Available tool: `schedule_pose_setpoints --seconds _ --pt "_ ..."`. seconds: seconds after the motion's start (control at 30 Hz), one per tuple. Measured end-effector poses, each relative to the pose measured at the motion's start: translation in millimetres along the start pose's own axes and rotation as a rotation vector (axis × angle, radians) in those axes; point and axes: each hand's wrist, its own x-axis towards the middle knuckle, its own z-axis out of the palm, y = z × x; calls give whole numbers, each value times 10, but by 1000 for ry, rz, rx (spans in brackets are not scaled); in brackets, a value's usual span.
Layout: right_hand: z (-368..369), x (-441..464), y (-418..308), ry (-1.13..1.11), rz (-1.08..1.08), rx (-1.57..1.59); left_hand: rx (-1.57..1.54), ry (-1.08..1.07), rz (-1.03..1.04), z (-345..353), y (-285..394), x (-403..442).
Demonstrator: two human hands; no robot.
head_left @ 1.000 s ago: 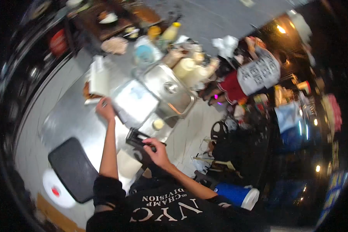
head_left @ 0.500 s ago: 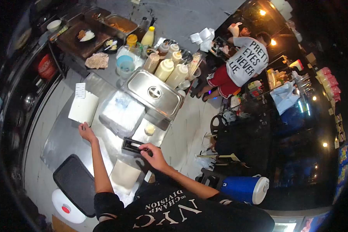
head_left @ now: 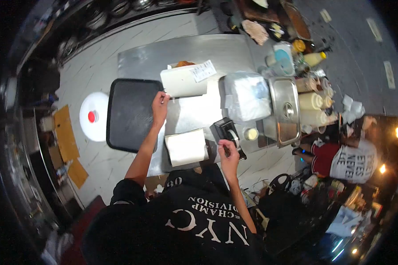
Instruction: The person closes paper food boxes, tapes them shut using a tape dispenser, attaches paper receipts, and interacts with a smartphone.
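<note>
A white paper takeaway box (head_left: 181,83) lies on the steel table, with a printed receipt (head_left: 203,72) on its top. Brown food (head_left: 185,64) shows at the box's far edge. My left hand (head_left: 160,108) has its fingertips closed on the box's near left corner. Beside the right of the table's near edge is a black tape dispenser (head_left: 221,128) with a pale roll in it. My right hand (head_left: 229,158) is pinched at the dispenser's near end; whatever is between its fingertips is too small to make out. A stack of whitish paper (head_left: 186,148) lies between my forearms.
A black tray (head_left: 132,115) lies left of the box, beside a white round lid with a red knob (head_left: 91,116). A plastic-wrapped white pack (head_left: 247,97), small cup (head_left: 251,134), steel lidded pan (head_left: 287,112) and several sauce bottles (head_left: 311,101) stand right. Another person (head_left: 351,161) is farther off.
The camera view has turned, so the table appears rotated. Brown food now shows at the box's far edge. My left hand remains at the box and my right hand at the dispenser.
</note>
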Motion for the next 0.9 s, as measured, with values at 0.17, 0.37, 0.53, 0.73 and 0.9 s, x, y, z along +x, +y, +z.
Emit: schedule_pose_setpoints --seconds 0.17,0.37,0.53,0.73,0.9 --pt "428 82 -155 -241 -92 -85 1 46 -67 -237 -30 -561" --pt "589 825 -207 53 -226 -60 117 22 -128 -359 -48 -1021" --pt "688 1319 111 -325 -7 -182 154 57 -104 -305 174 -981" --pt "797 1444 255 -337 -55 -301 167 69 -168 -119 350 -804" --pt "686 1493 -2 -437 -23 -401 306 -42 -242 -93 322 -509"
